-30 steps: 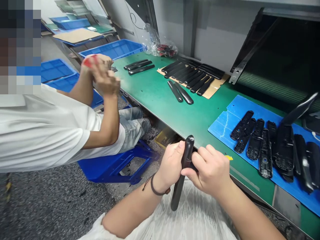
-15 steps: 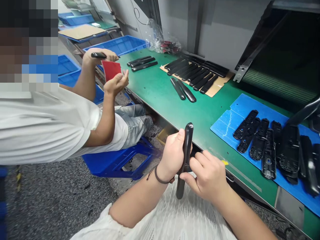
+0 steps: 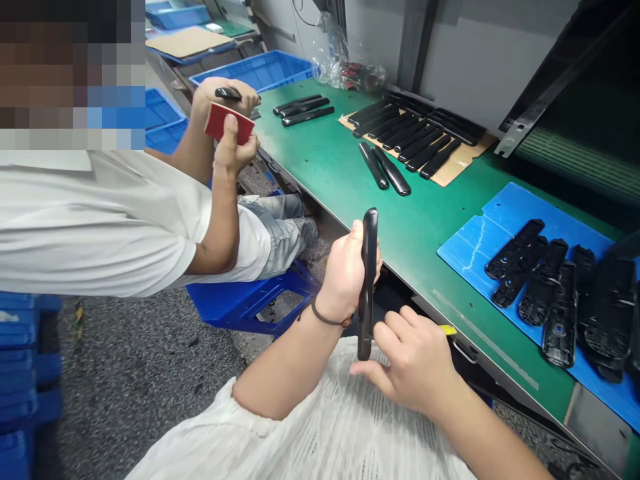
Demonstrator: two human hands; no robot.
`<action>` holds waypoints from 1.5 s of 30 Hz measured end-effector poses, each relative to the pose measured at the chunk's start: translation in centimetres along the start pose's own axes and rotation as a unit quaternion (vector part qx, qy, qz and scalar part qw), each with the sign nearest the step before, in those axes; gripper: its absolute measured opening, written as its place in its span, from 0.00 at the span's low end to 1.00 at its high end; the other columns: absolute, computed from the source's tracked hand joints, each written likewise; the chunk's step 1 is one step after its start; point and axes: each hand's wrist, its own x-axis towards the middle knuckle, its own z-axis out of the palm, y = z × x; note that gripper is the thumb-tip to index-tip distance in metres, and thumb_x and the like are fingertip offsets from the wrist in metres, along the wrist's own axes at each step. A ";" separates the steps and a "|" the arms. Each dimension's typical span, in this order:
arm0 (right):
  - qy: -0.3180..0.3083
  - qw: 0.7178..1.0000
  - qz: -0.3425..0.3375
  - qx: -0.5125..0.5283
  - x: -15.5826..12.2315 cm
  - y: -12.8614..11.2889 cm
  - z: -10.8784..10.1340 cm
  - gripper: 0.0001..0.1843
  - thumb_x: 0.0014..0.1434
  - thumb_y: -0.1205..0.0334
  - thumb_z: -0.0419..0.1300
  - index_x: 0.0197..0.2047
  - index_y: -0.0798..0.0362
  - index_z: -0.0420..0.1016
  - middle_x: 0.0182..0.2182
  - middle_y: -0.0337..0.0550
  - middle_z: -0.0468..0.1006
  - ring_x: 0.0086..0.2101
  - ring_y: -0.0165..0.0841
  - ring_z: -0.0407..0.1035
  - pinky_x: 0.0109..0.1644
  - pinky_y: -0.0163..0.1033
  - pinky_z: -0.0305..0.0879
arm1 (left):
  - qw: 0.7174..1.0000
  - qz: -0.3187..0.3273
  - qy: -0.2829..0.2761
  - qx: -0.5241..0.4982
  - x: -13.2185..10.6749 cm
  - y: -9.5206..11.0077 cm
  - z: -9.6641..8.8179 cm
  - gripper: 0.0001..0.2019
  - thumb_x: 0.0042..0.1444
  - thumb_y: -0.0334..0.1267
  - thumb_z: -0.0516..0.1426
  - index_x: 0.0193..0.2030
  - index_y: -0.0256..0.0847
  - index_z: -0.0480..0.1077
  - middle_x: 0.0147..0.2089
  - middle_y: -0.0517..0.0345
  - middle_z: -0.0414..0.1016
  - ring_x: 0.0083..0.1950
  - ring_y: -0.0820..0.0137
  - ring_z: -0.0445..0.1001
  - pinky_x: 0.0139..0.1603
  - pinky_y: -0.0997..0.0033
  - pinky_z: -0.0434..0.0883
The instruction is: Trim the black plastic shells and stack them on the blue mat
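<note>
My left hand [image 3: 345,270] is wrapped round a long, glossy black plastic shell [image 3: 369,280], thumb along its upper part. The shell stands nearly upright in front of my white top. My right hand [image 3: 410,357] is closed beside the shell's lower end, its thumb stretched out just below that end. The yellow end of a slim tool [image 3: 449,330] sticks out behind my right hand; the rest of it is mostly hidden by my fingers. A thin tip seems to meet the shell's lower edge, too small to make out.
A co-worker [image 3: 225,193] sits on a blue stool at the left, holding a black piece and a red sheet [image 3: 243,127]. Black shells [image 3: 400,137] lie on cardboard upon the green bench [image 3: 330,170]. A blue board [image 3: 465,247] carries ribbed black parts [image 3: 560,313].
My right hand has slid down to the shell's lower end. The shell sits a little higher in view and more upright. The co-worker's red sheet is now gripped under the thumb.
</note>
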 end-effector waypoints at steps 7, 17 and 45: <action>0.047 0.997 -0.009 -0.061 0.0 -0.2 0.8 0.29 0.76 0.42 0.47 0.28 0.50 0.64 0.25 0.40 0.63 0.30 0.35 0.51 0.33 0.45 0.38 | 0.988 -0.021 0.084 -0.129 0.9 0.4 -0.7 0.26 0.74 0.55 0.47 0.28 0.40 0.62 0.18 0.69 0.54 0.13 0.81 0.50 0.13 0.80 0.51; 0.142 0.990 0.006 0.002 0.5 0.5 1.5 0.13 0.71 0.62 0.60 0.32 0.50 0.68 0.21 0.35 0.61 0.26 0.32 0.53 0.31 0.43 0.44 | 0.958 -0.019 0.172 -0.229 3.8 -0.5 -5.1 0.24 0.74 0.54 0.47 0.28 0.41 0.59 0.19 0.71 0.51 0.14 0.79 0.47 0.13 0.79 0.45; 0.133 0.908 0.189 0.351 2.5 -0.6 1.2 0.07 0.68 0.61 0.60 0.36 0.51 0.72 0.27 0.35 0.68 0.26 0.27 0.63 0.30 0.34 0.57 | 0.949 0.181 0.249 -0.059 2.3 -2.1 -6.1 0.16 0.69 0.52 0.53 0.37 0.41 0.66 0.31 0.60 0.69 0.28 0.72 0.71 0.30 0.72 0.69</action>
